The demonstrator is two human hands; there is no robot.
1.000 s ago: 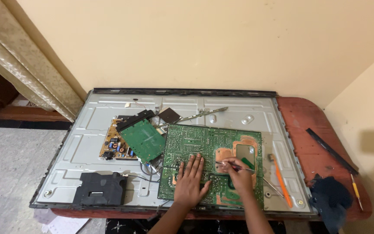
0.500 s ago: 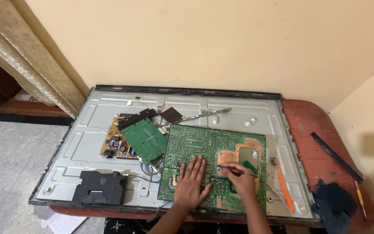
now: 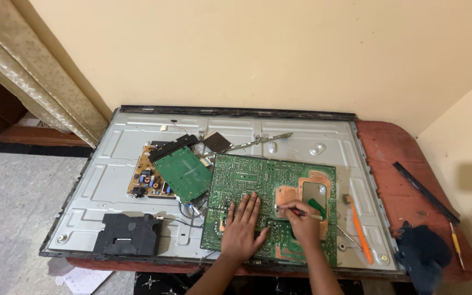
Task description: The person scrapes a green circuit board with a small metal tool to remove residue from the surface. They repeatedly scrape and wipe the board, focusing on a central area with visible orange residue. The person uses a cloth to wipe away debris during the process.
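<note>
A large green circuit board (image 3: 258,180) lies solder side up on the grey metal back panel (image 3: 116,158) of a flat screen set. My left hand (image 3: 241,229) presses flat on the board's near part, fingers spread. My right hand (image 3: 304,221) is closed around a thin dark tool with a red band (image 3: 290,208), its tip touching the board near a copper-coloured patch (image 3: 285,194). A green pick-like piece (image 3: 317,207) lies on the board just right of that hand.
A smaller green board (image 3: 184,172) rests tilted over a brown component board (image 3: 144,180). A black plastic cover (image 3: 127,235) sits at the panel's near left. An orange-handled screwdriver (image 3: 359,229), dark cloth (image 3: 422,251), black strip (image 3: 424,191) and a yellow-handled tool (image 3: 455,245) lie right, on the red table (image 3: 389,158).
The view has shifted slightly. Both hands stay on the large board; the right hand's tool has moved only a little.
</note>
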